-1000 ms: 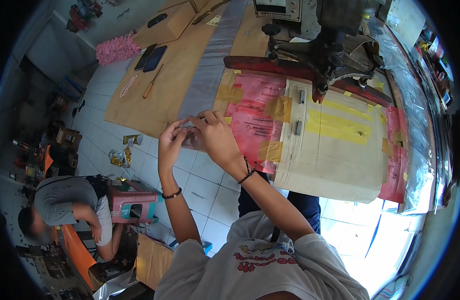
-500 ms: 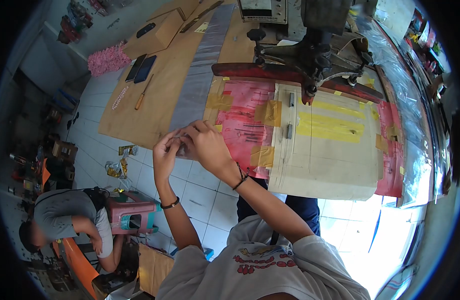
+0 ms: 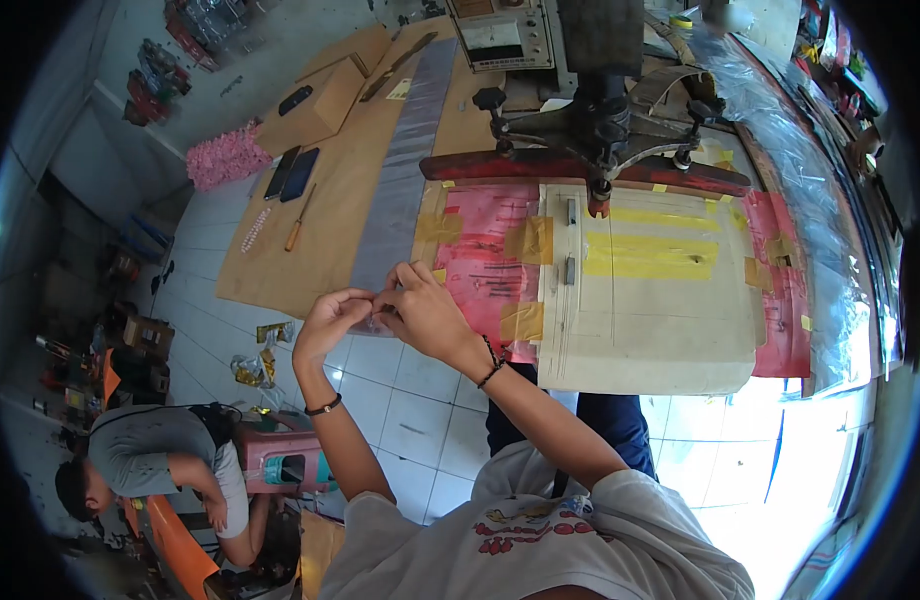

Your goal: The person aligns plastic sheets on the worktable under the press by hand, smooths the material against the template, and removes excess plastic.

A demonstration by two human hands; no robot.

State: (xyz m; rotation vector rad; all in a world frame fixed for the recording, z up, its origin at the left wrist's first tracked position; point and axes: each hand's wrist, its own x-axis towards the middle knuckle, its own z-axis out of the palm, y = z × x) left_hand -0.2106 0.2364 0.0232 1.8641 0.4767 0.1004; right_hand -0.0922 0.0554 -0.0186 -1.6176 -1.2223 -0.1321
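Note:
A long strip of greyish, see-through plastic sheet (image 3: 400, 180) runs down the wooden table to its front edge. Both hands meet at its near end. My left hand (image 3: 325, 327) is closed in a pinch on the sheet, thumb and fingertips together. Close against it, my right hand (image 3: 427, 318) also pinches the sheet, knuckles up; its fingertips are partly hidden. To the right of my right hand lies a red sheet (image 3: 485, 240) taped to a beige board (image 3: 660, 335) with brown tape (image 3: 523, 321). Two small metal blocks (image 3: 570, 270) sit on the board.
A machine head with a red bar (image 3: 520, 165) stands over the board's back edge. On the wooden table (image 3: 330, 240) are a screwdriver (image 3: 297, 228), phones (image 3: 298, 172) and a cardboard box (image 3: 315, 110). A person (image 3: 165, 450) bends low at left beside a pink stool (image 3: 270, 455).
My hands have shifted slightly against each other at the sheet's near end, the left fingers now straighter. The whole view has tilted and moved a little with my head.

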